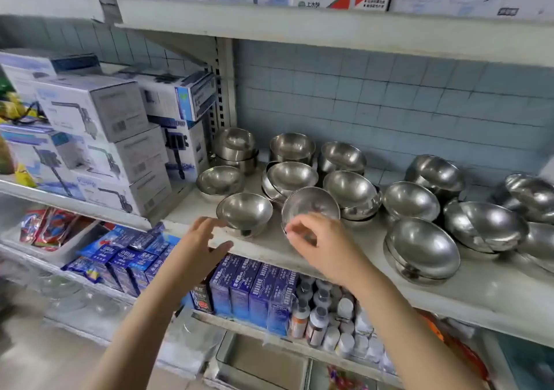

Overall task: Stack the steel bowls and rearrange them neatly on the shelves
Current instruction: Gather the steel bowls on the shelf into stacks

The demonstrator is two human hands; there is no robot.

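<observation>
Right hand tips a steel bowl at the shelf front

The right hand [311,239] pinches the near rim of the tilted bowl [310,205]. The left hand [207,239], fingers spread and empty, reaches for the upright bowl [244,214] beside it. Best to nest them level, rims aligned, on the shelf [494,287].

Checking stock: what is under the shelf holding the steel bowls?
Directly below the bowl shelf stand blue boxes and small bottles. Their rear rows are covered by the bowl shelf's front edge, and the right arm covers what lies beside the bottles.
</observation>
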